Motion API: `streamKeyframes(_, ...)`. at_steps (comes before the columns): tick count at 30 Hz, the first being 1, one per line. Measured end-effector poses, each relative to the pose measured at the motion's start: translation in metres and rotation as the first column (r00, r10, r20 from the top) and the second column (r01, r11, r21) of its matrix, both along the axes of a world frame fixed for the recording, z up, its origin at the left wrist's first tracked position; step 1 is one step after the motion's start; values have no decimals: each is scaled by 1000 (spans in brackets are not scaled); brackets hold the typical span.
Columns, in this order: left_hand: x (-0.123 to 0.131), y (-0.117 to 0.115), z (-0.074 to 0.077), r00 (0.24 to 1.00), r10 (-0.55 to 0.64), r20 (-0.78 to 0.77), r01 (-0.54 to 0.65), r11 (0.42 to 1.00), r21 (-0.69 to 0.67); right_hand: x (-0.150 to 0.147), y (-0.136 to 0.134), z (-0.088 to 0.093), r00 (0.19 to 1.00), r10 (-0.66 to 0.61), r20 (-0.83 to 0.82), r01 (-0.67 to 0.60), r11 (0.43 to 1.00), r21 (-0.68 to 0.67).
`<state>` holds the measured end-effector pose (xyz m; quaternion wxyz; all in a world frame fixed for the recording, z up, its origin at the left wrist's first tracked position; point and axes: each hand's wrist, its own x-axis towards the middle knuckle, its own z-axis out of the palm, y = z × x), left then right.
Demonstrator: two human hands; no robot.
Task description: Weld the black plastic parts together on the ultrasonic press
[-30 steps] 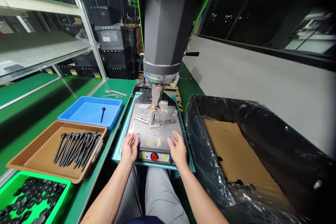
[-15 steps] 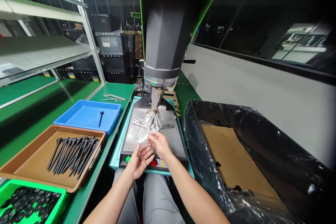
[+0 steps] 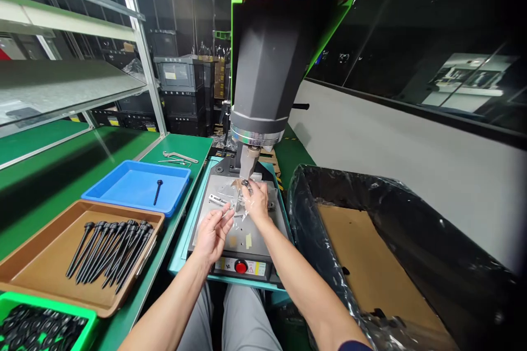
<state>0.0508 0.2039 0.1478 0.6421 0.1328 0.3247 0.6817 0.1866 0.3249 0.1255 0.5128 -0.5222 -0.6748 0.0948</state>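
My right hand (image 3: 256, 200) reaches under the press head, its fingers closed around a black-headed rod (image 3: 246, 182) at the fixture. Most of the rod is hidden by my fingers and by clear plastic film (image 3: 239, 219). Lower and to the left, my left hand (image 3: 214, 232) has its thumb and fingers pinched at the film's edge. The tapered metal tip (image 3: 247, 162) of the press stands just above the rod's head. Beneath both hands lies the grey metal base plate (image 3: 201, 219), which bears a slotted bracket (image 3: 220, 201).
On the green bench at left stand a brown tray (image 3: 37, 263) of black-headed rods, a blue tray (image 3: 123, 181) with one rod, and a green bin (image 3: 93, 321) of black caps. A wrench (image 3: 181, 157) lies behind. A plastic-lined box (image 3: 304, 230) is at right. A red button (image 3: 241, 267) fronts the press.
My right hand has moved forward to the rod's head under the press tip. My left hand has risen slightly and its fingers have drawn together. The view has shifted a little.
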Motion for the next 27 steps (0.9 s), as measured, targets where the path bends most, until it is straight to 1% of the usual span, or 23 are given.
streamKeyframes(2,-1,3,2,999,-19,-26,19,1000,10,0,11,8,996,-45,76,49,998,-42)
streamKeyframes(5,-4,6,2,998,-30,-58,32,999,21,3,24,16,989,-17,148,32,995,-98)
streamKeyframes(8,-6,8,2,997,-13,-72,14,1000,19,7,26,21,984,19,180,-7,998,-64)
streamKeyframes(11,-6,8,0,997,-3,-75,4,1000,15,11,16,24,986,25,165,-24,1000,-9)
streamKeyframes(14,-5,5,-6,999,-1,-54,2,1000,6,18,-8,20,995,74,62,-74,997,8)
streamKeyframes(15,-5,3,-9,999,1,-44,-1,1000,0,23,-18,17,995,99,21,-99,995,-15)
streamKeyframes(17,-4,-1,-18,1000,2,-28,-2,1000,-19,34,-42,8,989,135,-64,-141,984,-106)
streamKeyframes(19,-5,-6,-29,1000,-4,-24,3,999,-45,47,-68,0,980,141,-143,-167,967,-192)
streamKeyframes(20,-6,-8,-34,1000,-4,-29,3,998,-60,53,-82,-3,975,137,-172,-172,962,-210)
streamKeyframes(23,-9,-12,-50,998,-4,-69,-5,991,-130,64,-119,-3,976,113,-185,-147,973,-178)
streamKeyframes(25,-10,-15,-58,993,-39,-113,14,977,-211,66,-138,3,984,114,-139,-131,984,-121)
streamKeyframes(27,-10,-21,-63,983,-86,-165,29,948,-318,64,-151,11,987,136,-88,-141,989,-50)
